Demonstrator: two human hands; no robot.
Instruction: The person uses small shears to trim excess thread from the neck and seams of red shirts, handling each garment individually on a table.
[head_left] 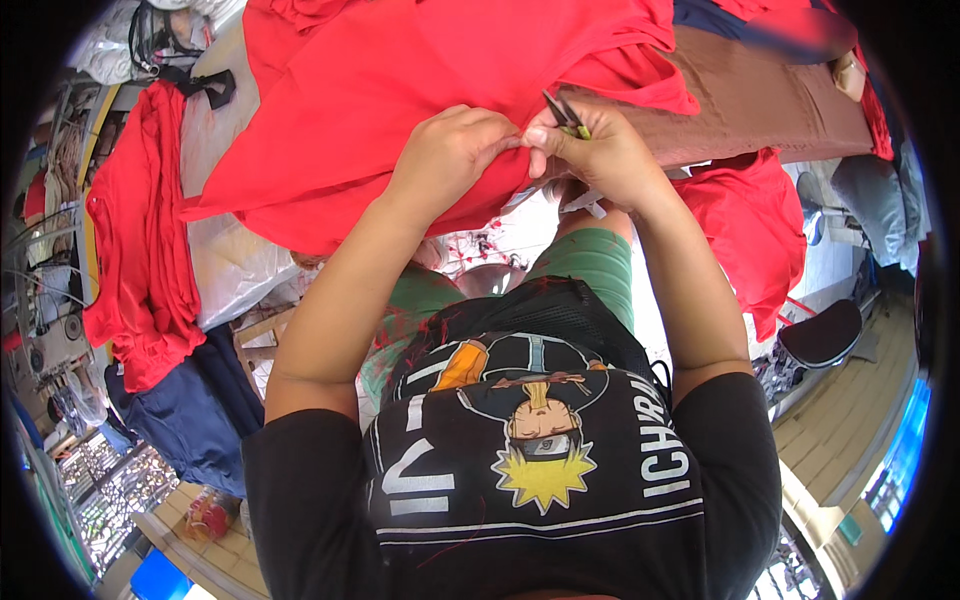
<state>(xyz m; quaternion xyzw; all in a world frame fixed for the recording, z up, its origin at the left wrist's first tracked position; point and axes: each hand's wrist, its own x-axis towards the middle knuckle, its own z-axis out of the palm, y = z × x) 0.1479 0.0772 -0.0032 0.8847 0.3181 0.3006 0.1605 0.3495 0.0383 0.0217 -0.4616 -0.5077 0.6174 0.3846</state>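
Note:
A large piece of red cloth (390,90) spreads over the work surface in front of me and hangs toward my lap. My left hand (448,155) is closed in a pinch on the cloth's near edge. Close beside it, my right hand (605,155) holds a small pair of thread snips (568,117) with dark blades and a yellow-green part, the tips pointing up and away. The thumb and forefinger of that hand also meet at the cloth's edge, close to the left fingertips. Whether they grip a loose thread is too small to tell.
A brown-covered board (760,100) extends to the right. More red cloth hangs at the left (145,230) and lies at the right (750,235). Dark navy cloth (195,405) droops at lower left. A black-seated stool (822,334) stands at right. Red thread scraps (475,245) litter the floor.

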